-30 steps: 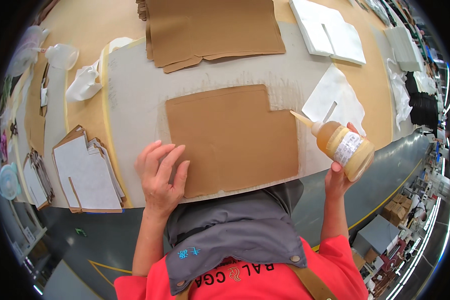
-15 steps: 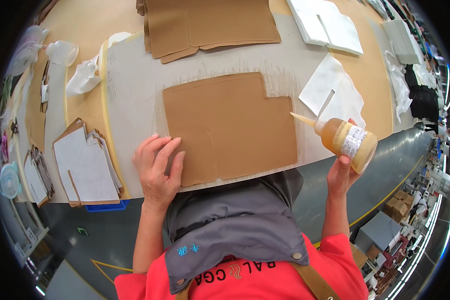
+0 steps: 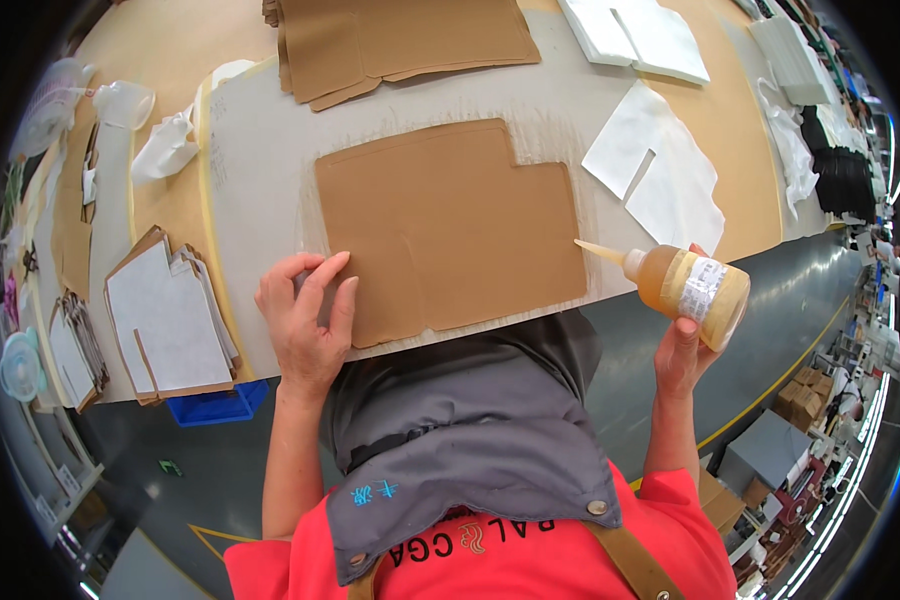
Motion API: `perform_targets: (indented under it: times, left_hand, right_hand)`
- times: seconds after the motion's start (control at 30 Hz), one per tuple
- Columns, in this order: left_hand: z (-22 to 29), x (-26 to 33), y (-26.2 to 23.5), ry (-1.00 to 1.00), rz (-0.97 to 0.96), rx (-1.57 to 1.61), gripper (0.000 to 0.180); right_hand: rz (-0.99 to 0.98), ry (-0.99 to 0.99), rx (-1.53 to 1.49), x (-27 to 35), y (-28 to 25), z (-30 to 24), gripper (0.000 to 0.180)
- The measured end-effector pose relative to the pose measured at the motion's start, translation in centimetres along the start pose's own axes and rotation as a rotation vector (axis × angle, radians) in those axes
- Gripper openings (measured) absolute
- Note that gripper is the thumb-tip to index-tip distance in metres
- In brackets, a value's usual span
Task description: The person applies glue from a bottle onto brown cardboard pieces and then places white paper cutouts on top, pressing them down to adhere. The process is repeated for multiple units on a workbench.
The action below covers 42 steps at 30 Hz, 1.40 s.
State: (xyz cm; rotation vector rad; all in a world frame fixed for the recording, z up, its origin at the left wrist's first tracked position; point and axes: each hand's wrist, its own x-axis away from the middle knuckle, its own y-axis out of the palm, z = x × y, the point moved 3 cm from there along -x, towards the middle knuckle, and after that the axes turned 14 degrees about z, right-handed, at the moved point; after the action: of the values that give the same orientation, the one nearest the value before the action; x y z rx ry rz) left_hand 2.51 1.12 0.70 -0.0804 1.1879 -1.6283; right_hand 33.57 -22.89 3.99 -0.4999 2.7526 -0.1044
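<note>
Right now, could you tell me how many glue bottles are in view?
1: the amber glue bottle in the right hand, nozzle aimed at the brown cut-out sheet that the left hand presses down. Others may be hidden in the clutter at the rim.

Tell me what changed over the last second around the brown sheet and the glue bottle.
The right hand tipped the glue bottle from slanting to nearly level, its nozzle now at the right edge of the brown cut sheet. The left hand stayed flat on the sheet's lower left corner, and the sheet did not leave the table.
</note>
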Motion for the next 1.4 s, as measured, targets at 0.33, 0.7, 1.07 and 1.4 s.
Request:
perform_targets:
  times: [0.33, 0.7, 1.07, 1.4]
  left_hand:
    - [0.0, 0.2, 0.0, -0.042, 0.015, 0.004, 0.026]
    - [0.0, 0.2, 0.1, -0.012, 0.035, -0.002, 0.026]
    - [0.0, 0.1, 0.0, -0.019, 0.040, 0.026, 0.027]
    - [0.1, 0.1, 0.0, -0.028, 0.057, 0.043, 0.026]
  right_hand:
    - [0.035, 0.027, 0.027, 2.3, -2.5, -0.4, 0.093]
    - [0.136, 0.133, -0.058, 3.8, -3.6, -0.1, 0.091]
    - [0.193, 0.291, -0.183, 5.2, -3.4, 1.1, 0.073]
    - [0.152, 0.356, -0.204, 6.5, -1.5, 1.4, 0.075]
